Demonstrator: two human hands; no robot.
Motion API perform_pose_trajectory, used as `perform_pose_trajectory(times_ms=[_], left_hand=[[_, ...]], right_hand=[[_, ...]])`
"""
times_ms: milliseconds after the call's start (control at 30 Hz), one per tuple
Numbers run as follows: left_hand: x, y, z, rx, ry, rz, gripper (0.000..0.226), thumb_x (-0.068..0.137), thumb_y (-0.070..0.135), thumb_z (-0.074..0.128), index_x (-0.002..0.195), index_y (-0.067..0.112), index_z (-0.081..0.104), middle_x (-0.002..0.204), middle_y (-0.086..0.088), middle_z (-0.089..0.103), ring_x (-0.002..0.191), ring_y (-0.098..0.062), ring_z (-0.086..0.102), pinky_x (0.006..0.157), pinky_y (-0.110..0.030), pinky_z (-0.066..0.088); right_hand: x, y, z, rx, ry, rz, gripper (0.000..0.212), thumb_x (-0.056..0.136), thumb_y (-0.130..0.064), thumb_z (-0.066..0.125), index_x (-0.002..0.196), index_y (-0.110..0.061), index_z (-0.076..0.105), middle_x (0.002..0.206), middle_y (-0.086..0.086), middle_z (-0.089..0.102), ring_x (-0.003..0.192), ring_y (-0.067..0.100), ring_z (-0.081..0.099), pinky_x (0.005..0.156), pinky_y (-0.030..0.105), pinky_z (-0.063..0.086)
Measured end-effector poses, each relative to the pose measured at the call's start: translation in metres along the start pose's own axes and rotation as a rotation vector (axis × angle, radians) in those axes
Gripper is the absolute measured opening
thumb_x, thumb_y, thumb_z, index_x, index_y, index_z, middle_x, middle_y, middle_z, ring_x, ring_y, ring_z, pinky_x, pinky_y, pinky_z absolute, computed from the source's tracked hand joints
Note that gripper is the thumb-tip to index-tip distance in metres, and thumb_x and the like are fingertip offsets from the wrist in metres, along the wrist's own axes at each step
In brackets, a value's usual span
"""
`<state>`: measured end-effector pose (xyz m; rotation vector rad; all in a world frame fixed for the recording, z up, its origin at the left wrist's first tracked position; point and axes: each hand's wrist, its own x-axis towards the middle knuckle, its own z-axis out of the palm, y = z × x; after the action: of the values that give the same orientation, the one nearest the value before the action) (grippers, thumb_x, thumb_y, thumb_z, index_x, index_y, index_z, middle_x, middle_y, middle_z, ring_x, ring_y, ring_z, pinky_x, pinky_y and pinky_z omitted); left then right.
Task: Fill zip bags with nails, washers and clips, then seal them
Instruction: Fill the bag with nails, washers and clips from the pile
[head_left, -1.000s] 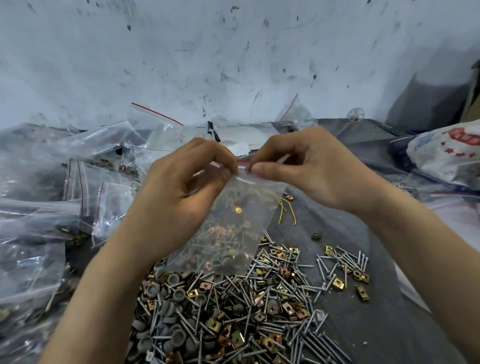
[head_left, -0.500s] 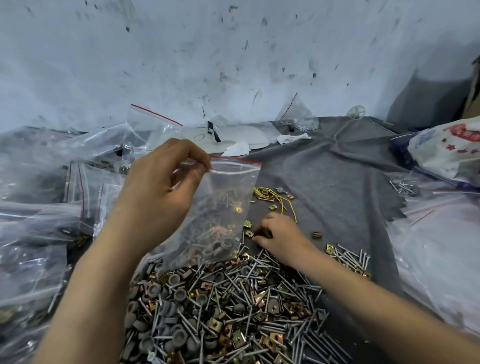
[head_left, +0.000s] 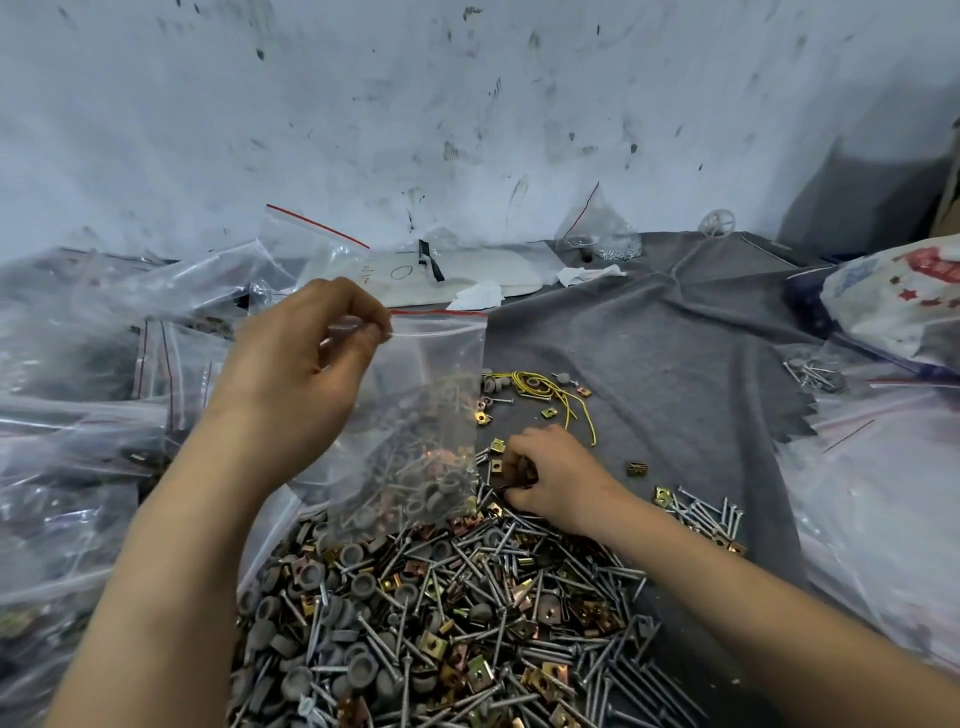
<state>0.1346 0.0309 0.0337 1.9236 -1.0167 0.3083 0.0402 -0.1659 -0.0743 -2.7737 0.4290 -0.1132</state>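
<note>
Change: the right hand (head_left: 550, 473) has left the bag mouth, which both hands were pinching a second ago. It is now working low at the far edge of the loose pile of grey steel nails, grey round washers and brass-coloured square clips (head_left: 441, 597).
Task item: the clear plastic zip bag with a red seal strip (head_left: 436, 374), partly filled, is hanging upright over the pile's far left part.
Writing: a white sheet (head_left: 467, 267) by the wall is showing a hand-drawn ring; a white printed sack (head_left: 904, 296) is showing red stars; nothing is legible.
Left hand (head_left: 301, 379): thumb and fingers are pinching the zip bag's top left corner, carrying it alone.
Right hand: fingers are curling down onto clips on the grey cloth (head_left: 649, 338); whether it is gripping any cannot be told.
</note>
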Motion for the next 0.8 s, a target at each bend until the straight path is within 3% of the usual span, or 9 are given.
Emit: perform_pose_trajectory(times_ms=[133, 233, 300, 400, 567, 633, 700, 733, 800], left_hand=[[0.002, -0.006, -0.006, 0.096, -0.007, -0.025, 0.014, 0.092, 0.008, 0.058, 0.086, 0.019, 0.063, 0.094, -0.003, 0.068, 0.097, -0.021, 0.064, 0.088, -0.046, 0.05], [0.0, -0.001, -0.008, 0.058, -0.032, 0.001, 0.016, 0.092, 0.008, 0.06, 0.084, 0.022, 0.063, 0.096, 0.001, 0.068, 0.097, -0.016, 0.064, 0.089, -0.046, 0.051], [-0.003, 0.005, -0.009, -0.022, -0.058, 0.03, 0.014, 0.091, 0.013, 0.061, 0.083, 0.025, 0.063, 0.098, 0.005, 0.068, 0.095, -0.011, 0.065, 0.089, -0.042, 0.052], [-0.005, 0.015, -0.007, -0.105, -0.091, 0.096, 0.01, 0.084, 0.021, 0.054, 0.086, 0.022, 0.064, 0.1, 0.007, 0.068, 0.089, -0.003, 0.064, 0.085, -0.029, 0.053], [-0.005, 0.019, -0.005, -0.088, -0.12, 0.15, 0.015, 0.084, 0.019, 0.053, 0.09, 0.014, 0.066, 0.102, 0.004, 0.068, 0.091, -0.006, 0.064, 0.086, -0.026, 0.051], [-0.005, 0.018, -0.005, -0.09, -0.107, 0.145, 0.015, 0.084, 0.019, 0.053, 0.089, 0.014, 0.066, 0.103, 0.005, 0.068, 0.09, -0.004, 0.064, 0.085, -0.018, 0.05], [-0.004, 0.014, -0.007, -0.092, -0.083, 0.131, 0.009, 0.085, 0.016, 0.056, 0.088, 0.016, 0.065, 0.104, 0.005, 0.068, 0.088, -0.002, 0.063, 0.083, -0.013, 0.049], [-0.004, 0.012, -0.008, -0.089, -0.073, 0.123, 0.007, 0.087, 0.012, 0.059, 0.087, 0.017, 0.064, 0.104, 0.005, 0.067, 0.088, -0.002, 0.063, 0.083, -0.013, 0.049], [-0.004, 0.009, -0.009, -0.09, -0.057, 0.113, 0.009, 0.088, 0.008, 0.06, 0.086, 0.016, 0.064, 0.103, 0.003, 0.068, 0.088, -0.003, 0.063, 0.082, -0.015, 0.049]], right_hand=[[-0.007, -0.001, -0.007, 0.235, 0.042, 0.002, 0.017, 0.08, -0.011, 0.068, 0.081, -0.02, 0.054, 0.086, 0.0, 0.059, 0.088, 0.016, 0.052, 0.071, 0.023, 0.039], [-0.009, -0.015, -0.04, 0.694, 0.281, 0.018, 0.018, 0.079, 0.0, 0.069, 0.078, -0.014, 0.058, 0.075, 0.0, 0.06, 0.071, 0.009, 0.056, 0.068, 0.02, 0.046], [-0.009, -0.031, -0.075, 0.884, 0.457, -0.089, 0.026, 0.079, 0.004, 0.069, 0.074, -0.018, 0.057, 0.069, -0.005, 0.059, 0.062, 0.0, 0.054, 0.062, 0.013, 0.044], [-0.016, -0.057, -0.12, 0.782, 0.551, -0.274, 0.02, 0.078, -0.004, 0.071, 0.075, -0.022, 0.063, 0.072, -0.012, 0.063, 0.068, -0.002, 0.056, 0.064, 0.018, 0.045], [-0.014, -0.066, -0.127, 0.453, 0.351, -0.274, 0.006, 0.082, -0.019, 0.072, 0.086, -0.019, 0.076, 0.102, -0.009, 0.069, 0.094, 0.001, 0.061, 0.078, 0.012, 0.041], [-0.009, -0.061, -0.121, 0.641, 0.435, -0.221, 0.007, 0.084, -0.019, 0.069, 0.085, -0.02, 0.076, 0.094, -0.011, 0.071, 0.088, -0.002, 0.063, 0.081, 0.014, 0.045], [0.001, -0.049, -0.109, 0.809, 0.58, -0.115, 0.013, 0.086, -0.012, 0.065, 0.081, -0.02, 0.073, 0.075, -0.013, 0.07, 0.07, -0.003, 0.061, 0.072, 0.016, 0.046], [0.007, -0.042, -0.098, 0.756, 0.575, -0.046, 0.013, 0.085, -0.007, 0.063, 0.084, -0.017, 0.073, 0.074, -0.011, 0.069, 0.067, -0.002, 0.058, 0.07, 0.017, 0.047], [0.016, -0.027, -0.068, 0.446, 0.352, 0.057, 0.019, 0.085, -0.003, 0.061, 0.101, -0.008, 0.072, 0.092, 0.002, 0.072, 0.082, 0.008, 0.062, 0.082, 0.024, 0.05]])
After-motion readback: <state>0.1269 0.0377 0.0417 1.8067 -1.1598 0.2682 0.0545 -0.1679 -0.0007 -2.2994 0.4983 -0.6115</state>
